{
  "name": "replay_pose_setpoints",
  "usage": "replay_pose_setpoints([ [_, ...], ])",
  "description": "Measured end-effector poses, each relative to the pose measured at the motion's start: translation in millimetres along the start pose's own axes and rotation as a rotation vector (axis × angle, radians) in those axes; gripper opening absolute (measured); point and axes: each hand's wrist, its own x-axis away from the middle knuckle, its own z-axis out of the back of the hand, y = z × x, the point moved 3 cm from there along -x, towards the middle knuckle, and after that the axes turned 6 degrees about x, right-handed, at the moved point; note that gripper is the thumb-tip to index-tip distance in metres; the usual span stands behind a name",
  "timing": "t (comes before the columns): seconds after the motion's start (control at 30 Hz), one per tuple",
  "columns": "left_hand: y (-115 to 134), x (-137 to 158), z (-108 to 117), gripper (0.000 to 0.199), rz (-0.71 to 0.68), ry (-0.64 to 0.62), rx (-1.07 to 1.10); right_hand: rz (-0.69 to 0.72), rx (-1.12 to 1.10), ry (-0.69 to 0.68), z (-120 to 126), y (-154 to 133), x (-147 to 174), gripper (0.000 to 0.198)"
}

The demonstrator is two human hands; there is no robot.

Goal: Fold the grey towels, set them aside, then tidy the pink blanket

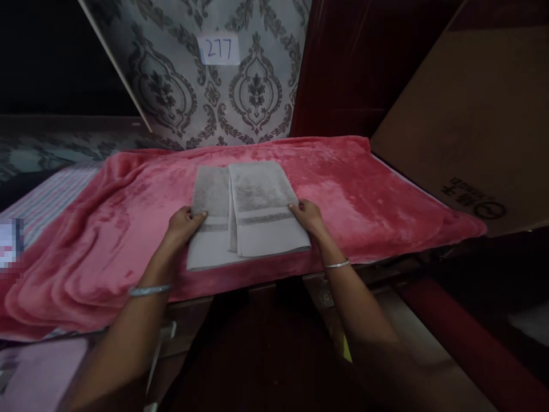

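A grey towel point(263, 194) lies on a pink plush blanket point(351, 189), its right part folded over so that the folded edge runs down near the middle. Across its lower part runs a darker band, with a smoother pale border beneath. My left hand point(184, 223) pinches the towel's left edge, thumb on top and the other fingers partly hidden. On the opposite side, my right hand point(307, 214) grips the right edge of the folded layer, also thumb uppermost. Both wrists wear a bangle.
A large cardboard box point(480, 126) leans at the right. Patterned wallpaper point(257, 86) behind carries a paper label point(218, 48) reading 277. A dark screen-like panel point(55, 57) fills the upper left. Striped cloth point(55, 194) shows beside the blanket on the left.
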Motion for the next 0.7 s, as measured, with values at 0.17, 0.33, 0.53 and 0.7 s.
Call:
replay_pose_setpoints([
  [0.17,3.1,29.1,-1.9,0.054,-0.049,0.016,-0.200,0.032,0.027,0.051,-1.4,2.9,20.0,0.035],
  [0.33,7.4,32.7,-1.2,0.053,-0.026,0.012,-0.191,0.017,-0.102,0.112,-4.0,5.9,19.1,0.040],
  [0.53,2.6,45.2,0.0,0.065,-0.050,0.012,-0.148,0.127,-0.191,0.162,-9.0,20.1,35.3,0.054],
  [0.7,6.1,63.1,0.6,0.070,-0.166,0.062,-0.142,0.283,-0.114,0.283,0.6,16.2,62.3,0.049],
])
